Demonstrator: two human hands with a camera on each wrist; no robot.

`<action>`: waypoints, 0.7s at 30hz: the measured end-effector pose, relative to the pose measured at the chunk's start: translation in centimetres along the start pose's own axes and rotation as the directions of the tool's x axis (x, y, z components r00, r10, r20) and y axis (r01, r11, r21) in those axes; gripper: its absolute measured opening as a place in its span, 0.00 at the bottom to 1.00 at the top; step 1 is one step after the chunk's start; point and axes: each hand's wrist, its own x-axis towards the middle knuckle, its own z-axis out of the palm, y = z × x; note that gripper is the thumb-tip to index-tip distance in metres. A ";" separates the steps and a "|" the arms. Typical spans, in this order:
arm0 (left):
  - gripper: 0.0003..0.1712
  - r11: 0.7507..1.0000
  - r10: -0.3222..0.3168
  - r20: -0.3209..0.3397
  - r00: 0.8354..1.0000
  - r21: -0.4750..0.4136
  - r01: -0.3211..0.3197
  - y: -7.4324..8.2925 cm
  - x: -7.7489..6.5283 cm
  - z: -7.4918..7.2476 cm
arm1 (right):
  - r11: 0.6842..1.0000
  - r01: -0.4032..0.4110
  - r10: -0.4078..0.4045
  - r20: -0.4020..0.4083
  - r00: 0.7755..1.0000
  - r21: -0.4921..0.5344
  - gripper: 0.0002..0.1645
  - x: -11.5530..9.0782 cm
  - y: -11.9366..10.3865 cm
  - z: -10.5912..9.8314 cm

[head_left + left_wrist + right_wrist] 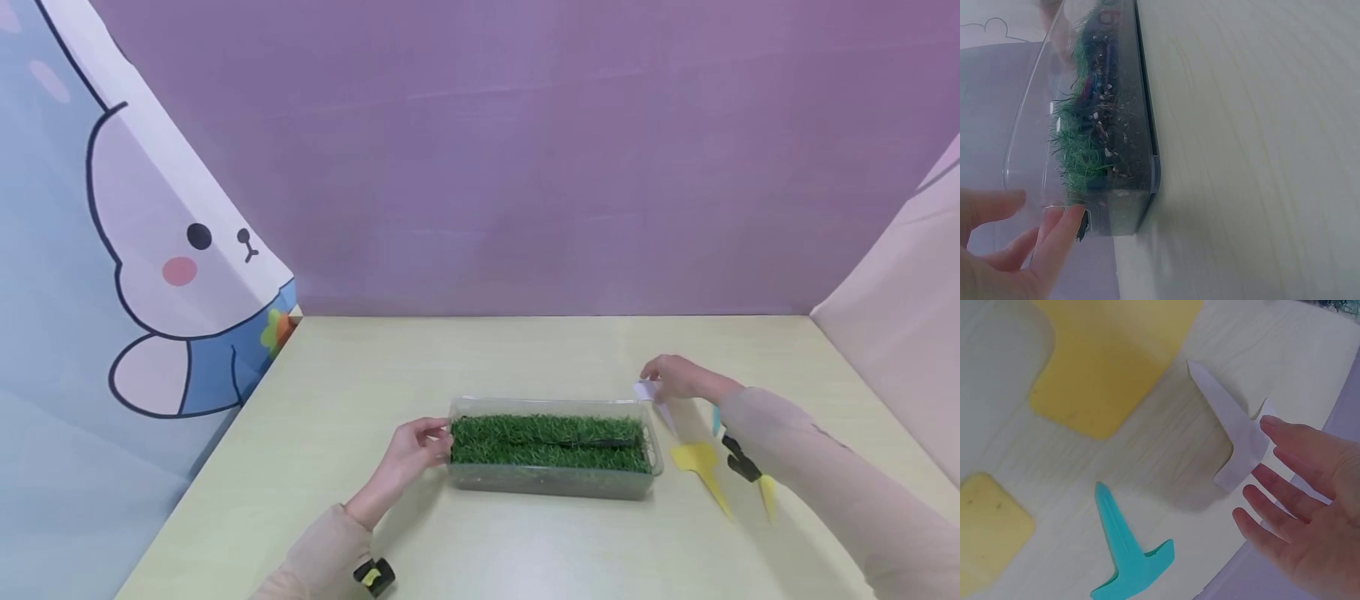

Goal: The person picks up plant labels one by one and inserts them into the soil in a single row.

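Note:
A clear plastic box filled with green artificial grass stands mid-table. Dark soil-like bits show through its side in the left wrist view. My left hand holds the box by its left end, thumb and fingers at the rim. Past the box's right end, my right hand pinches a white T-shaped plant label by its wide head, with the pointed stem toward me. Below the right hand lie a yellow plant label and a teal plant label.
A second yellow label is partly hidden under the right forearm. A dark strip runs along the grass. Purple cloth hangs behind the table, and a cloth with a cartoon animal covers the left side.

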 end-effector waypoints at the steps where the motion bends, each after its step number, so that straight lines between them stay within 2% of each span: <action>1: 0.19 1.000 0.001 0.001 1.000 -0.001 -0.001 0.0 0.0 0.0 | 1.000 0.002 -0.002 0.003 1.000 -0.001 0.23 0.1 0.1 0.0; 13: 0.19 1.000 0.000 -0.001 1.000 0.001 0.000 0.2 -0.2 0.1 | 1.000 0.009 -0.009 0.020 1.000 0.012 0.26 0.4 0.4 0.3; 21: 0.19 1.000 -0.001 0.001 1.000 0.019 0.000 0.2 -0.1 0.0 | 1.000 -0.018 0.019 -0.033 0.999 0.025 0.27 0.4 1.0 0.8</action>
